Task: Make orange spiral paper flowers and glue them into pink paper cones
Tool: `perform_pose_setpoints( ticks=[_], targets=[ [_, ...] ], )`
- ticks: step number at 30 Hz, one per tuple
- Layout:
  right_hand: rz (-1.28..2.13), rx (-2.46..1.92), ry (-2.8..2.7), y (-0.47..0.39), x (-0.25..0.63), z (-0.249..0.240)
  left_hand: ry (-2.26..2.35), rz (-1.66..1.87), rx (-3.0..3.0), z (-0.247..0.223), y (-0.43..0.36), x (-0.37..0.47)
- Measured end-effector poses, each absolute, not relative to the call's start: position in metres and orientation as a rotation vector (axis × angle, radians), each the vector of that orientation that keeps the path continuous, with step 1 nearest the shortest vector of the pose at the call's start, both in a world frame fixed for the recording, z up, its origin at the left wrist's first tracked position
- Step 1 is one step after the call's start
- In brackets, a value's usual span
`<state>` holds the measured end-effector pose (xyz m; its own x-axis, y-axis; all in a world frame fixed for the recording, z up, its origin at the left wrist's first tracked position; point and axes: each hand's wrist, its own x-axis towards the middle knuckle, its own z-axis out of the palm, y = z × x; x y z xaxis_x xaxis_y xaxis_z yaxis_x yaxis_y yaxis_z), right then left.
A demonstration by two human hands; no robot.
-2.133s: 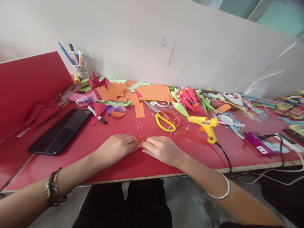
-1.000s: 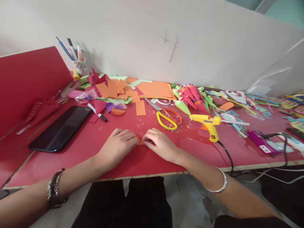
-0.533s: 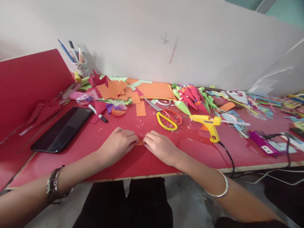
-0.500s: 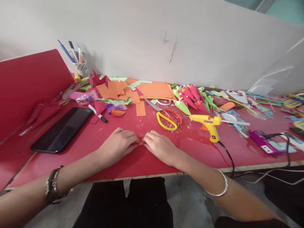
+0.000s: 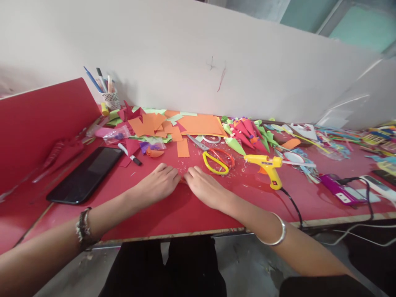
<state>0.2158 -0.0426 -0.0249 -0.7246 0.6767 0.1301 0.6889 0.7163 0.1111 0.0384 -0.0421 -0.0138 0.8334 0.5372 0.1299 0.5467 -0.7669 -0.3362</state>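
A small piece of orange paper (image 5: 183,180) lies between my two hands, low over the red tabletop; most of it is hidden under the fingers. My left hand (image 5: 161,181) has its fingers curled together on the paper's left end. From the other side, my right hand (image 5: 202,185) pinches the right end, its fingertips close to the left ones. Just beyond the hands lie an orange paper rectangle (image 5: 182,148) and scissors (image 5: 215,162) with one yellow and one red handle.
A yellow glue gun (image 5: 266,165) lies to the right, its cord near a purple power strip (image 5: 339,189). Paper cones (image 5: 243,134) are heaped behind the scissors. Orange sheets (image 5: 202,124) lie by the wall. At left are a black phone (image 5: 86,175), a marker (image 5: 130,154) and a pen cup (image 5: 110,99).
The camera view has tilted up slightly and shifted. My hands stay together on the orange paper, with the fingers a little rearranged and less of the paper showing.
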Motion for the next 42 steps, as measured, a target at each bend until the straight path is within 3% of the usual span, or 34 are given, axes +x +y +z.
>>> perform_pose_setpoints(
  ticks=[17, 24, 29, 34, 39, 42],
  targets=[
    [-0.482, -1.125, -2.757, -0.017, 0.223, -0.022, -0.773, -0.227, -2.736, -0.002, 0.005, 0.033],
    [-0.646, -0.93, -2.677, -0.02, 0.225, -0.02, -1.632, -0.233, -2.92, 0.002, 0.016, 0.024],
    [-0.701, -0.734, -2.601, -0.024, 0.227, -0.016, -2.083, -0.095, -3.543, 0.007, 0.011, 0.018],
    [-0.484, -0.771, -2.571, -0.026, 0.231, -0.016, -2.315, -0.542, -3.742, 0.002, 0.008, 0.018],
    [-0.581, -0.763, -2.533, -0.026, 0.233, -0.017, -2.563, -0.992, -3.662, -0.005, 0.004, 0.023],
    [-0.559, -0.802, -2.54, -0.025, 0.232, -0.018, -2.491, -1.083, -3.603, -0.007, 0.003, 0.025]
  ],
)
